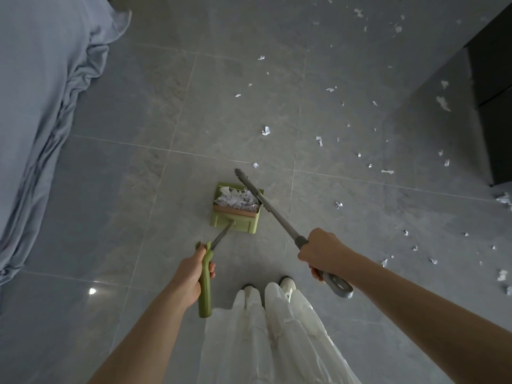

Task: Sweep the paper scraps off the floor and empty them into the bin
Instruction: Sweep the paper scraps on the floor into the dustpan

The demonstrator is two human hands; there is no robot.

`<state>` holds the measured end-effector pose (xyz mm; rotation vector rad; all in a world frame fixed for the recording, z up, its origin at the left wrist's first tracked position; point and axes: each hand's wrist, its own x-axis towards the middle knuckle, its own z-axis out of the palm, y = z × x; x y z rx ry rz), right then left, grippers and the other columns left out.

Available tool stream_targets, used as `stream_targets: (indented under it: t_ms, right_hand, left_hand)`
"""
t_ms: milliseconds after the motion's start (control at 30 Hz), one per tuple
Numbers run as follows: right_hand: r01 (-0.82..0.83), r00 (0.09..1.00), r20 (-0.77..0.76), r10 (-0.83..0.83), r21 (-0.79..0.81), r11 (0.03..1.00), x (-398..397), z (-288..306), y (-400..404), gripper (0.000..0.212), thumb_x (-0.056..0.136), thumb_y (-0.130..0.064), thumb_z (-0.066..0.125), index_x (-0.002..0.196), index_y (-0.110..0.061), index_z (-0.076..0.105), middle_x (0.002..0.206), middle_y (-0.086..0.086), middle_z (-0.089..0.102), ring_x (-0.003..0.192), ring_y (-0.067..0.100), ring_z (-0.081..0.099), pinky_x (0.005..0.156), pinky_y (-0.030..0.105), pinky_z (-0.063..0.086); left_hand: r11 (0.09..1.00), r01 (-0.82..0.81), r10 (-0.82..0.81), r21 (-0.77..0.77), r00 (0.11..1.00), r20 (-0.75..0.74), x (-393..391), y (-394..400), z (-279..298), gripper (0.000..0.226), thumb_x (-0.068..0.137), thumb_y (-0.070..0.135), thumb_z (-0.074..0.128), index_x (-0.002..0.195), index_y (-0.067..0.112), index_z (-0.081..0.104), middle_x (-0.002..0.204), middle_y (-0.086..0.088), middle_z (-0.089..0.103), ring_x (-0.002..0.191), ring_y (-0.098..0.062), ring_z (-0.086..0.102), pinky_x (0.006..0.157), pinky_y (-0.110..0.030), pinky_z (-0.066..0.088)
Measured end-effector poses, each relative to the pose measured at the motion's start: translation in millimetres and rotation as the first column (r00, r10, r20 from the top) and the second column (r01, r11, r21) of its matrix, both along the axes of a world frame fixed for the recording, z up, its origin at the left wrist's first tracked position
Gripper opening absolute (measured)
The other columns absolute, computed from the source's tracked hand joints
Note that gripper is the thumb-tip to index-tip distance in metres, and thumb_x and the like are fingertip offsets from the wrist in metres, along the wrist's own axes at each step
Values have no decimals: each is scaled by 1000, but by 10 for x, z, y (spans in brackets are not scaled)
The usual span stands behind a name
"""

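A: Report the state of your hands.

B: Your left hand (191, 275) grips the green handle (205, 284) of the dustpan (235, 207), fingers curled round it. Your right hand (321, 252) grips the grey broom handle (279, 217), fingers wrapped round the shaft just above its looped end.

A: Where does the dustpan sit?

B: It rests on the tiled floor (166, 106) ahead of your feet, near a grout line. The broom shaft crosses the pan's right edge, with its far end just beyond the pan's far right corner.

A: Location of the paper scraps?

B: One heap of paper scraps (235, 199) lies inside the dustpan. Loose scraps (360, 120) are scattered over the floor's right half, from the far edge down past your right arm. Several lie close to the dark cabinet (496, 106) at the right edge. Grey bedding (41, 92) hangs along the floor's left edge.
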<state>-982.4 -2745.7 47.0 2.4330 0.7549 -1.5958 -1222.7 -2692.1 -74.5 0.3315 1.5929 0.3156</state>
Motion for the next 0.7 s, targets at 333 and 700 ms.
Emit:
stream_targets:
  t_ms: [333, 700]
  right_hand:
    - [-50, 995, 82, 47, 32, 998, -26, 137, 145, 20, 91, -4, 43, 71, -5, 45, 56, 8, 52, 37, 15, 48, 31, 14, 32]
    - [81, 996, 36, -83, 62, 995, 173, -21, 393, 22, 93, -6, 42, 71, -4, 46, 46, 5, 54, 39, 17, 54, 39, 17, 40]
  left_hand:
    - [997, -59, 58, 46, 998, 7, 70, 245, 93, 27, 105, 27, 51, 87, 8, 57, 69, -8, 46, 61, -18, 42, 61, -33, 36]
    - [981, -172, 173, 89, 985, 3, 124, 611, 80, 24, 105, 27, 50, 89, 9, 53, 75, -7, 48, 60, -17, 43, 58, -30, 35]
